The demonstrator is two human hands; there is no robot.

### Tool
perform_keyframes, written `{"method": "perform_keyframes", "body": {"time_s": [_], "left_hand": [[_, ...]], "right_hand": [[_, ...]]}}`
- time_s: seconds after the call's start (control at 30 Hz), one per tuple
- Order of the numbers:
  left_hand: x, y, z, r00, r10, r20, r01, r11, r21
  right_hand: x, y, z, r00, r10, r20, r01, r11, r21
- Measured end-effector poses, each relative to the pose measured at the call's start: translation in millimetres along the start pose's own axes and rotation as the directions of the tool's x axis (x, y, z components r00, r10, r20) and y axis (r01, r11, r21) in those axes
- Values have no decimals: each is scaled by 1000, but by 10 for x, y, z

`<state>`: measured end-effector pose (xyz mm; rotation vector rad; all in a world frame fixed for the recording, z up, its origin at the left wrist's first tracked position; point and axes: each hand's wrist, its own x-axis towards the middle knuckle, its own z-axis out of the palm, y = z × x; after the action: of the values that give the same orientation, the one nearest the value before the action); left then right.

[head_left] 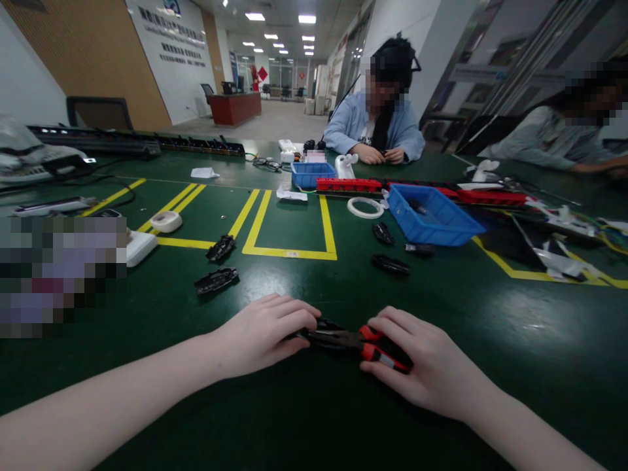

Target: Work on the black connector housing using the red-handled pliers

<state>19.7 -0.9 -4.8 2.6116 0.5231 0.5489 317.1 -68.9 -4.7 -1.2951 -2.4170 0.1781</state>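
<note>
A green table (294, 425) is stretching out wide, and the bigger blue bin (434, 219) is sitting farther back on it. In front, the right hand (417, 356) is curling partway around the red-handled pliers (354, 339), while the left hand (275, 332), fingers nearly together, is pinching a small black plastic piece (330, 324) at the pliers' nose.
</note>
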Motion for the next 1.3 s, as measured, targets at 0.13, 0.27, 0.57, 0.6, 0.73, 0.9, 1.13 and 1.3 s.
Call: {"method": "perform_keyframes", "body": {"time_s": [0.13,0.27,0.57,0.6,0.73,0.9,1.13,1.3], "left_hand": [[-4,-15,6,1000,14,-2,-14,1000,-2],[5,-32,5,1000,19,-17,-19,1000,-10],[9,-35,12,1000,11,-14,-11,1000,-5],[10,-33,11,1000,12,-16,-13,1000,-3],[8,-19,-2,1000,16,2,-16,1000,19],[1,-11,-15,999,15,29,-16,999,37],[-1,-15,-20,999,8,36,-9,999,32],[-4,-15,-19,999,17,40,-19,998,53]], "right_hand": [[-9,15,-3,1000,0,3,0,1000,3],[-10,15,-5,1000,19,-7,-19,999,25],[7,-33,3,998,60,2,-60,996,73],[6,-34,3,998,56,3,-56,996,71],[1,-26,-14,999,46,14,-47,996,71],[6,-18,-31,997,63,33,-65,996,68],[18,-16,-29,997,67,47,-70,996,63],[26,-27,-40,997,66,50,-69,996,64]]}}
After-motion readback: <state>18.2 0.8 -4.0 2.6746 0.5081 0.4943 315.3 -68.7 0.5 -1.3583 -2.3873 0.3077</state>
